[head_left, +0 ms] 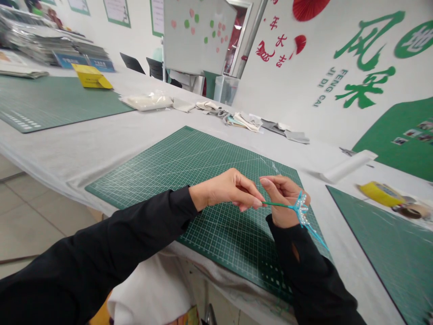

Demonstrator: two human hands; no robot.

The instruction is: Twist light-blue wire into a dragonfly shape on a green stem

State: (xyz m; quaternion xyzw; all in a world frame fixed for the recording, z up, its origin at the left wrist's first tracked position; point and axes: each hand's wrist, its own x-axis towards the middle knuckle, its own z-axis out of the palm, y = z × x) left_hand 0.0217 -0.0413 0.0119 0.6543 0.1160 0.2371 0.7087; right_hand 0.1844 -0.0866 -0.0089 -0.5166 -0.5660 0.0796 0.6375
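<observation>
My left hand (pixel 233 189) reaches in over the green cutting mat (pixel 162 167) and pinches the lower end of a thin green stem. The stem belongs to a handmade flower (pixel 300 208) with light-blue petals lined with small white beads; it points to the right, and thin blue strands trail from it. My right hand (pixel 286 196) is close behind the stem and flower, its fingers curled and the thumb near the forefinger tip. Whatever may lie between those fingertips is too small or hidden to make out. Both hands are above the mat.
More cutting mats lie at left (pixel 67 97) and right (pixel 382 243). A roll of yellow tape (pixel 382 194) and a white paper roll (pixel 348 166) are at right. Cloth scraps (pixel 243 121), a plastic bag (pixel 149 101) and a yellow packet (pixel 90 76) sit along the back.
</observation>
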